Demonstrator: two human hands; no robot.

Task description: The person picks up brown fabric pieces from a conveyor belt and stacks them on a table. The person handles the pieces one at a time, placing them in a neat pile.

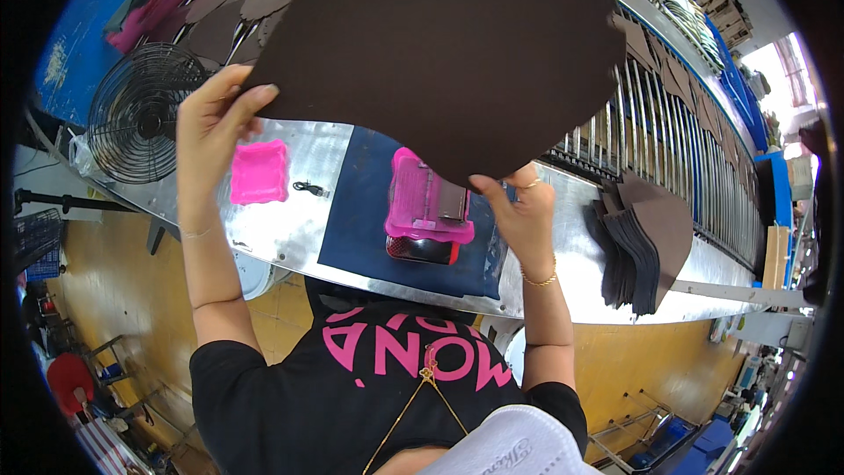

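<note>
Her left hand (pixel 215 110) pinches the near-left edge of a large dark brown sheet (pixel 440 44), raised above the metal bench (pixel 299 220). Below it sit pink trays (pixel 259 171) and a blue mat (pixel 360 220). The right hand (pixel 519 211) grips the lower edge. An even pull from both grips should keep the sheet taut and flat.

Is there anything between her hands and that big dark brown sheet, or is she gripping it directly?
Nothing visible comes between them. The left hand grips the dark brown sheet at its left edge, and the right hand pinches its lower edge with bare fingers. The sheet is held up above the metal table, over the pink tool on the blue mat.
</note>
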